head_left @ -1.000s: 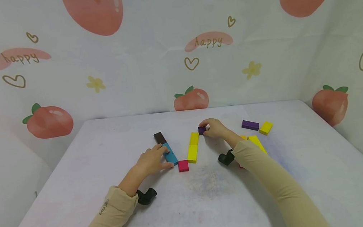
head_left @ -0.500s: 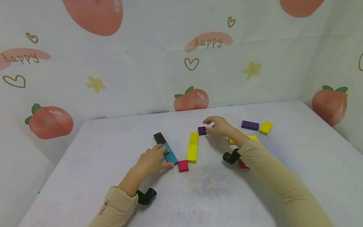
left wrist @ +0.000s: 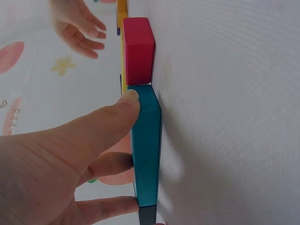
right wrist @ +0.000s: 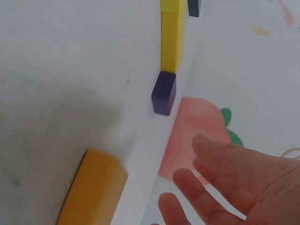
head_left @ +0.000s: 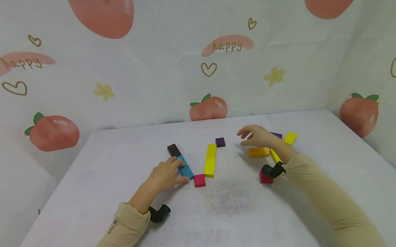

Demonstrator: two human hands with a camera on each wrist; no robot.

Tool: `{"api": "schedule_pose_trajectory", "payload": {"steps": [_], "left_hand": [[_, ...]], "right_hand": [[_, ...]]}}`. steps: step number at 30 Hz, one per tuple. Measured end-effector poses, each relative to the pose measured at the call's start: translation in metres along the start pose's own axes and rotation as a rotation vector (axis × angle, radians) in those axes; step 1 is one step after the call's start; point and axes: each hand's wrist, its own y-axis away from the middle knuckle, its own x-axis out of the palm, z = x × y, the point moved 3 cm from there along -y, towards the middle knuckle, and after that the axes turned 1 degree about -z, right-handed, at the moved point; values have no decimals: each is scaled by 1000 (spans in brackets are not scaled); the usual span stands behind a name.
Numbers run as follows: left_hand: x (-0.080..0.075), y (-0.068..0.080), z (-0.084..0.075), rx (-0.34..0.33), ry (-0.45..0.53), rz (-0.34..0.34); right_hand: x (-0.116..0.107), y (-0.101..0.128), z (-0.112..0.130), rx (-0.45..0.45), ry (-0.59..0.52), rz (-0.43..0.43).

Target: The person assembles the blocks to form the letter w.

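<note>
Left hand [head_left: 161,175] has its fingers spread, touching but not gripping: thumb tip by the near end of the blue block [head_left: 187,171], fingertips on its side. Right hand [head_left: 257,136] hangs over the counter [head_left: 228,230], fingers apart & loosely bent, w/ nothing held. Clock dirs per head view, 12 = far side. Blue block is approx 2-3 o'c of left hand; black block [head_left: 173,150] abuts its 11 o'c end; red block [head_left: 199,180] is off its 5 o'c end, corners touching or v. nearly. From there near yellow block [head_left: 209,167] & far yellow block [head_left: 211,151] run end to end twd 12-1, then small purple block [head_left: 220,142] touching at approx 2. Around right hand: orange block [head_left: 258,152] at 6, part-hidden yellow block [head_left: 274,156] at 5, long purple block [head_left: 276,135] at 3, mostly covered, outer yellow block [head_left: 291,138] past it, & loose red block [head_left: 265,178] farther off at 6, overlapped by the wrist cam [head_left: 273,170]; can't tell if touching. Risks, my guess: too hard a thumb push could shove blue into red & kink the row; w/ no firm grip, it could also twist. Low wrist cam or sleeve [head_left: 328,198] could snag loose red or part-hidden yellow. Small purple's prob light, so a fingertip brush would knock it askew.
</note>
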Motion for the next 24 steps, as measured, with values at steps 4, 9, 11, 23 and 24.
{"api": "schedule_pose_trajectory", "payload": {"steps": [4,9,11,23,24], "left_hand": [[0,0,0,-3,-2,3],[0,0,0,3,-4,-1],[0,0,0,3,-1,-1],[0,0,1,7,3,-10],[0,-1,0,6,2,-9]], "right_hand": [[-1,8,-13,22,-17,21],[0,17,-27,22,-28,38],[1,19,-30,27,-28,44],[2,25,-37,45,-2,29],[2,25,-38,38,3,26]]}}
